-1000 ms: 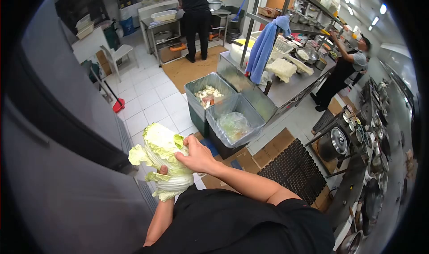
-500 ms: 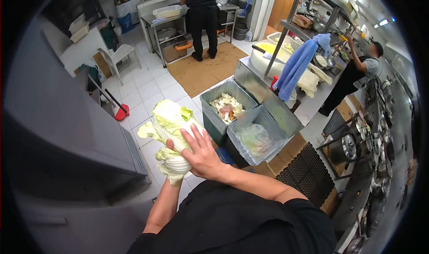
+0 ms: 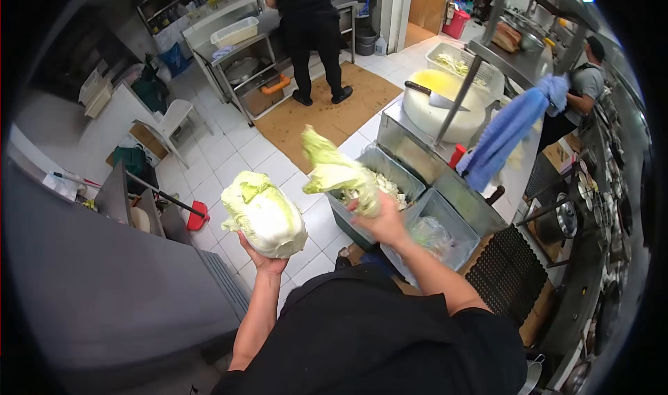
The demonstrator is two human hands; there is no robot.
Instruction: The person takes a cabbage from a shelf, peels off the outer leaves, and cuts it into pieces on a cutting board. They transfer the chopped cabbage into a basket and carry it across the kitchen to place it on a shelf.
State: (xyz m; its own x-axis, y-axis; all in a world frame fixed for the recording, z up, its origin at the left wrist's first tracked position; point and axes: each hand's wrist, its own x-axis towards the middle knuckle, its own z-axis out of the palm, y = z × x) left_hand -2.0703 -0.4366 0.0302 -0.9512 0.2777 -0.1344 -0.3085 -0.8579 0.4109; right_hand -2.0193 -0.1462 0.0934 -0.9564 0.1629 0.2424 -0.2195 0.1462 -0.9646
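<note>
A steel tabletop (image 3: pixel 417 134) runs along the right of the kitchen, carrying a round white cutting board (image 3: pixel 445 106) with a cleaver (image 3: pixel 435 97) lying on it; a blue towel (image 3: pixel 511 131) hangs from the rack post beside it; two lined bins stand on the floor against the tabletop, the nearer-left bin (image 3: pixel 379 179) holding pale cabbage scraps, the other bin (image 3: pixel 445 231) just beside it; the napa cabbage head (image 3: pixel 264 215) is held up over the white tiled floor, resting on the left hand (image 3: pixel 259 256), whose fingers cup it from below; the right hand (image 3: pixel 383 221) has its fingers closed on torn outer leaves (image 3: pixel 337 172), raised above the scrap bin, well apart from the head
</note>
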